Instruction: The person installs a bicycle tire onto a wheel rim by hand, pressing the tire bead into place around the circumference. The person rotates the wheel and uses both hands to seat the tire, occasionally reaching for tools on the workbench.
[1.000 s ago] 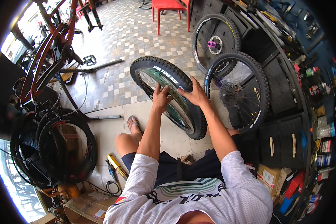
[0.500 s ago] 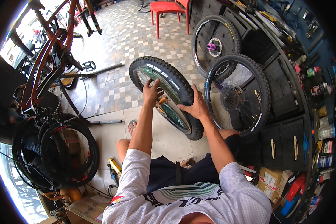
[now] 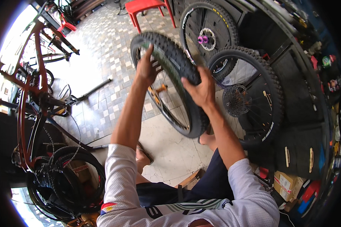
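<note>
A bicycle wheel with a thick knobby black tyre (image 3: 170, 53) is held tilted up in front of me, its spokes and gold-orange hub (image 3: 161, 89) facing left. My left hand (image 3: 146, 70) grips its rim side near the top left, fingers partly hidden and smeared by motion. On the right, my right hand (image 3: 201, 89) is wrapped over the tread, its thumb lying across the tyre. Pale green shows along the rim between the hands. The wheel's lower end hangs over the floor near my right foot (image 3: 207, 139).
Two more wheels lean against black cabinets (image 3: 291, 128) on the right: one with a cassette (image 3: 236, 100), one with a purple hub (image 3: 203, 39). A red-brown bike frame (image 3: 38, 94) and hanging tyres (image 3: 68, 178) stand left. A red chair (image 3: 146, 6) is ahead.
The wheel has turned more edge-on and steeper, its upper end rising. My left hand has moved up with it, and the right hand has shifted slightly. The whole view has also swung.
</note>
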Demonstrator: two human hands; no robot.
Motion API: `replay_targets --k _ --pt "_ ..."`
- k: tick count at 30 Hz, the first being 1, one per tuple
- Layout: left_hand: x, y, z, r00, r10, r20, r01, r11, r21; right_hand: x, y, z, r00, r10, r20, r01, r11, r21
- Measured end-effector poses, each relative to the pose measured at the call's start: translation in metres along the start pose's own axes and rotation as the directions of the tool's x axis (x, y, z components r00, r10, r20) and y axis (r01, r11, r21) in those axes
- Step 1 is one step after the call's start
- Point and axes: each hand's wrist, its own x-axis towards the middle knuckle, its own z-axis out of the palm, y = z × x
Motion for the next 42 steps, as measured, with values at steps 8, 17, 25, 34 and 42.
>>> replay_targets --k 8,17,25,34,42 --pt "0.165 0.026 0.087 0.981 0.113 0.160 -0.139 0.976 0.165 0.126 0.114 0.040 0.967 -0.083 -0.242 0.078 0.997 -0.029" --pt "0.281 -0.084 0.074 0.978 0.164 0.129 -0.198 0.923 0.329 0.177 0.252 0.110 0.963 0.170 -0.207 -0.183 0.982 -0.042" --pt "0.143 -0.181 -0.060 0.998 -0.053 0.031 0.037 0.918 0.396 0.223 0.277 0.071 0.920 0.349 -0.178 -0.389 0.869 -0.305" --pt "-0.238 -0.270 -0.202 0.798 -0.365 -0.480 0.506 0.838 0.204 0.115 0.229 0.007 0.995 0.047 -0.091 -0.079 0.918 -0.390" --pt "-0.373 -0.223 -0.183 0.819 -0.044 -0.572 0.409 0.744 0.528 0.086 0.164 -0.193 0.964 -0.142 -0.226 -0.079 0.658 -0.749"
